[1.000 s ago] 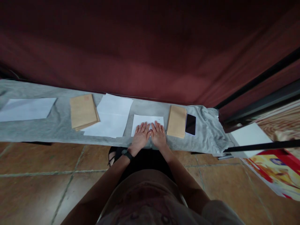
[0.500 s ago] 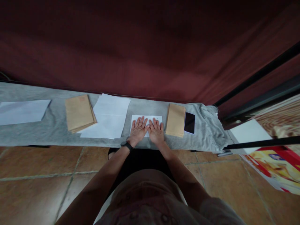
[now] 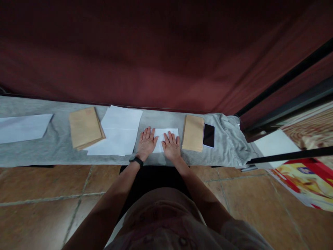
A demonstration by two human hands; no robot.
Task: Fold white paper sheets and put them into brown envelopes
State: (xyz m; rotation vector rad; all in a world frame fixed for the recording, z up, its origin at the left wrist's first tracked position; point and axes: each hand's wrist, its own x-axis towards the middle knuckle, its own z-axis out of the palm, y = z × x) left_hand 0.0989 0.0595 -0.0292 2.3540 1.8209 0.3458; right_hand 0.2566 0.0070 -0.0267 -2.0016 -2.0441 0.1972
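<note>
A folded sheet of white paper [image 3: 158,147] lies on the grey cloth in front of me, partly covered by both hands. My left hand [image 3: 147,140] is flat over the sheet's left end, fingers stretched out and pointing away from me. On the right part of the same paper rests my right hand [image 3: 171,145], palm down with its fingers apart. The two hands are separated, and bare paper shows between them. Just right of my right hand is a stack of brown envelopes [image 3: 193,133].
A phone [image 3: 208,135] lies beside the right envelopes. Left of my hands are large white sheets [image 3: 121,130], more brown envelopes [image 3: 85,127] and another white paper [image 3: 24,128]. Grey cloth [image 3: 59,149] covers the narrow surface. A dark red panel [image 3: 156,76] rises behind; black bars [image 3: 288,156] stand right.
My left hand has slid left across the paper, away from my right hand, opening a gap between them. My right hand stays nearly in place on the paper. The view has shifted slightly.
</note>
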